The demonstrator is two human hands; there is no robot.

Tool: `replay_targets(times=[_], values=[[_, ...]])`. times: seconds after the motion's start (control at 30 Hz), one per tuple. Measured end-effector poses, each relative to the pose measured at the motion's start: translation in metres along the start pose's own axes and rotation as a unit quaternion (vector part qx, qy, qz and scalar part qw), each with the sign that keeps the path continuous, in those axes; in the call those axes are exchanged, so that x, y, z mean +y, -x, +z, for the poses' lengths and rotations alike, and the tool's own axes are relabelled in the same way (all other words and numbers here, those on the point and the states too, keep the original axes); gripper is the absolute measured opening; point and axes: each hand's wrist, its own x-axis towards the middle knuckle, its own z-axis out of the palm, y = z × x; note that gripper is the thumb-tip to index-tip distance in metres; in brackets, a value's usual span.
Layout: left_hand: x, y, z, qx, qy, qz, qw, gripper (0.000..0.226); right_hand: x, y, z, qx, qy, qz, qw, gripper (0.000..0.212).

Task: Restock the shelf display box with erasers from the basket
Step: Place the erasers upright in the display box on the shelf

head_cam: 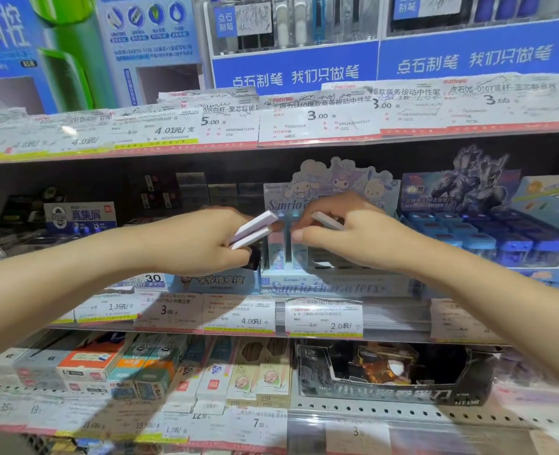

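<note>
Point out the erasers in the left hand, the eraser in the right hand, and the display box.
left-hand erasers [255, 228], head view, flat white side
right-hand eraser [326, 221], head view, its exposed end
display box [334, 285], head view, front wall

The scene is brightly and evenly lit from above, with a cool bluish cast. The back of the middle shelf [84, 192] lies in shadow, dim and hard to read. Both forearms throw soft, broad shadows down over the price labels [238, 311] and the boxes [114, 366] below. A small white glare spot sits on the upper label strip [69, 130] at left. Wide-angle distortion bows the shelf edges, most strongly toward the corners. Motion blur smears much of the picture: small label print is unreadable, the lower right is streaky, and the hands' outlines are soft.
</note>
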Motion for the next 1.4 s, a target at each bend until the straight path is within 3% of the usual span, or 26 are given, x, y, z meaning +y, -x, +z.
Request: replay_targets(times=[0.1, 0.2, 0.27, 0.33, 0.4, 0.6, 0.8, 0.97, 1.07, 1.17, 1.27, 1.33, 1.4], values=[[0.001, 0.003, 0.002, 0.032, 0.001, 0.002, 0.999, 0.034, 0.000, -0.005, -0.008, -0.026, -0.195, 0.094, 0.976, 0.035], [0.004, 0.006, 0.003, 0.132, 0.044, 0.023, 0.990, 0.039, 0.004, -0.006, -0.013, -0.074, -0.434, 0.145, 0.886, 0.044], [0.011, 0.009, 0.000, 0.173, 0.082, 0.047, 0.980, 0.035, 0.005, -0.004, -0.013, -0.102, -0.506, 0.142, 0.845, 0.043], [0.018, 0.010, -0.001, 0.173, 0.125, 0.065, 0.975, 0.025, 0.004, -0.002, -0.012, -0.107, -0.549, 0.136, 0.818, 0.035], [0.025, 0.011, 0.000, 0.163, 0.177, 0.061, 0.969, 0.030, 0.003, -0.001, -0.010, -0.102, -0.576, 0.129, 0.801, 0.026], [0.043, 0.008, 0.006, 0.099, 0.399, -0.028, 0.911, 0.041, -0.002, 0.003, -0.004, -0.013, -0.541, 0.090, 0.836, 0.017], [0.051, 0.007, 0.009, 0.013, 0.483, -0.101, 0.870, 0.039, -0.003, 0.006, 0.002, 0.060, -0.505, 0.019, 0.861, 0.008], [0.050, 0.003, 0.013, -0.015, 0.637, -0.128, 0.760, 0.046, -0.002, 0.011, 0.007, 0.102, -0.492, -0.011, 0.865, 0.013], [0.052, 0.001, 0.015, -0.001, 0.672, -0.116, 0.731, 0.036, -0.002, 0.015, 0.013, 0.081, -0.474, -0.036, 0.876, 0.014], [0.053, 0.001, 0.016, 0.029, 0.662, -0.104, 0.741, 0.022, -0.005, 0.018, 0.016, 0.066, -0.410, -0.088, 0.905, 0.022], [0.053, 0.001, 0.014, 0.057, 0.625, -0.084, 0.774, 0.018, -0.002, 0.026, 0.016, 0.090, -0.239, -0.141, 0.956, 0.047], [0.049, 0.002, 0.012, 0.073, 0.574, -0.080, 0.812, 0.038, -0.001, 0.030, 0.014, 0.131, -0.198, -0.130, 0.963, 0.047], [0.048, 0.004, 0.011, 0.080, 0.520, -0.074, 0.847, 0.052, -0.002, 0.030, 0.009, 0.134, -0.226, -0.089, 0.961, 0.048]])
